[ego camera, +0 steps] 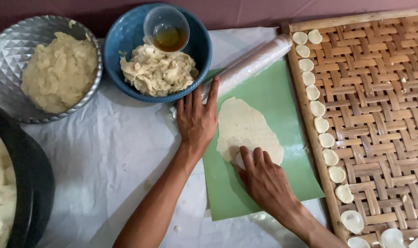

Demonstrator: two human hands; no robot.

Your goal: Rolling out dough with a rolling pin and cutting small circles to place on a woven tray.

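A thin flat sheet of pale dough [244,125] lies on a green mat [282,105]. My right hand [264,179] presses a small round cutter [240,159], mostly hidden under my fingers, into the sheet's near edge. Flat on the mat's left edge beside the dough rests my left hand [196,117], fingers together and holding nothing. A white rolling pin [255,62] lies at the mat's far end, just past the fingertips of my left hand.
A woven bamboo tray [378,105] at right carries a row of small dough discs [317,108] along its left rim. A blue bowl [126,36] holds dough scraps and a plastic cup of oil [166,28]. A silver bowl of dough [57,69] and a black pan [34,183] sit left.
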